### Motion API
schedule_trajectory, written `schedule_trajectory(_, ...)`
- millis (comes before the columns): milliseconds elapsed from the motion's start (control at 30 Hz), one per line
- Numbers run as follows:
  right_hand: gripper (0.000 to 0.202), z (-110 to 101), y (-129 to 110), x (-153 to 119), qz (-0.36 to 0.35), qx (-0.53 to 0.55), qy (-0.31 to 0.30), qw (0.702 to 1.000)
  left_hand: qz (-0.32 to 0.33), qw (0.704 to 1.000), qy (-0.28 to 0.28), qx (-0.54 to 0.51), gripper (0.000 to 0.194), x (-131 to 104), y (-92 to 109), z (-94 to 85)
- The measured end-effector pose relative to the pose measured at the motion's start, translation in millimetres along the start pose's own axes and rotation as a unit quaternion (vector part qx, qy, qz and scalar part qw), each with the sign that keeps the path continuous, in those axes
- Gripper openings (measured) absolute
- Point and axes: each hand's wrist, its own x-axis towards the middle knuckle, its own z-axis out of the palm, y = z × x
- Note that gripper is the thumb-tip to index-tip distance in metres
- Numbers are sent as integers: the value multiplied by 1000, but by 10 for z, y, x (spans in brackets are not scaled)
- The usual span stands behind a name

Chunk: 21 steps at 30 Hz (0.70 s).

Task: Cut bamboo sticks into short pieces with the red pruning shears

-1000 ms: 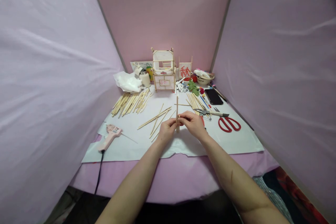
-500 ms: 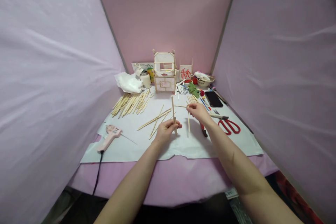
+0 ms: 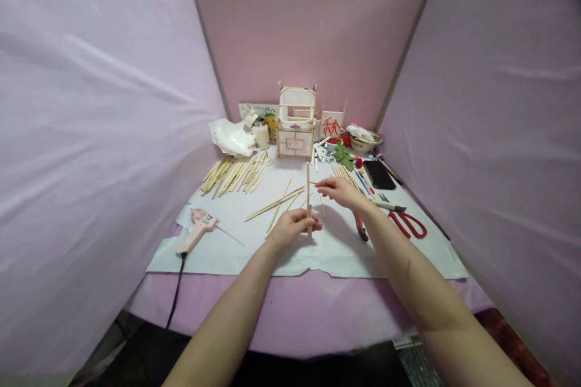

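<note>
My left hand [image 3: 297,227] is closed round a pale wooden stick [image 3: 308,193], which stands upright above the white paper. A dark spot shows on the stick near my fingers. My right hand [image 3: 338,190] is bent over just to the right, its fingertips pinched at the upper end of a thinner stick [image 3: 322,205] that slants down below them. Between the upright stick and my right fingertips a short crosswise piece shows; whether it is joined at both ends is hard to make out. Several loose sticks [image 3: 275,204] lie crossed left of my hands.
A pink glue gun [image 3: 200,231] with its cord lies left, below a pile of sticks [image 3: 233,175]. A stick-framed model house [image 3: 295,142] stands at the back. Red-handled pliers [image 3: 361,227], red scissors [image 3: 411,227], a black phone [image 3: 380,175] and a bowl [image 3: 363,144] are right.
The view has shifted, so the table things appear further right. My right hand has come closer to the upright stick, and the thin stick below it now slants. My left hand keeps its hold.
</note>
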Motion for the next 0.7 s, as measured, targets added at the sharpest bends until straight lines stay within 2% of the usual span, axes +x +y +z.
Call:
schedule_trajectory(67,24,-146,77,-55,-22,-23,26,999,6,1000,12,-27,26,1,19,-38)
schedule_trajectory(167,25,-398,242,24,9,-86,108,990,9,997,38,-60,27,3,38,-72)
schedule_trajectory(267,23,-507,361,202,28,-123,109,986,6,997,36,-67,27,-3,22,-43)
schedule_trajectory(333,15,-435,393,315,30,-144,75,986,-5,998,15,-69,27,-12,-10,6)
schedule_trajectory(433,5,-187,400,448,37,-167,16,985,-29,997,-18,-67,29,-31,-63,82)
schedule_trajectory(533,8,31,383,555,46,-180,-13,983,-41,996,-39,-62,28,-49,-74,119)
schedule_trajectory(700,11,192,205,797,44,-152,-51,986,-34,993,-68,-90,25,-93,6,129)
